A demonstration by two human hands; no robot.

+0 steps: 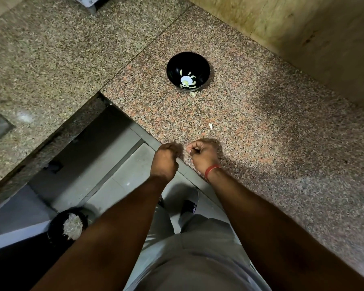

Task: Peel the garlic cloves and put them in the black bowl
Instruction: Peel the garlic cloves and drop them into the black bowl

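Well short of the black bowl, at the worktop edge: left hand and right hand curled tight, contents hidden. Could drop a clove floorward. Peeled cloves already inside the bowl.

Black bowl stands on the speckled granite desk, well beyond the hands. Several pale peeled garlic cloves lie in its bottom around a white patch. One scrap of garlic skin lies on the desk touching the bowl's near side; a second small white piece lies between bowl and hands. Left hand and right hand hover side by side at the desk's near edge, both with fingers curled; what they hold cannot be told. Red band on the right wrist. Far below the bowl, on the floor, a dark bin with pale peelings.
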